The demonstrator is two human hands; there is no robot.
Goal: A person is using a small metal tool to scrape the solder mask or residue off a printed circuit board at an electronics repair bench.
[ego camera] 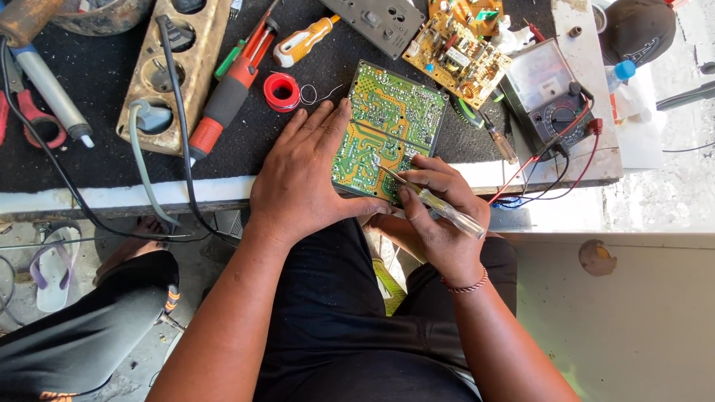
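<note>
A green circuit board lies solder side up on the black mat at the bench's front edge. My left hand lies flat on its left side, fingers spread, thumb under the near edge. My right hand holds a screwdriver with a clear handle like a pen. Its tip touches the board's near right part.
Behind the board lie a red solder spool, a red-handled tool, an orange screwdriver, a yellow circuit board and a grey cover. A multimeter with red and black leads sits right, a wooden socket strip left.
</note>
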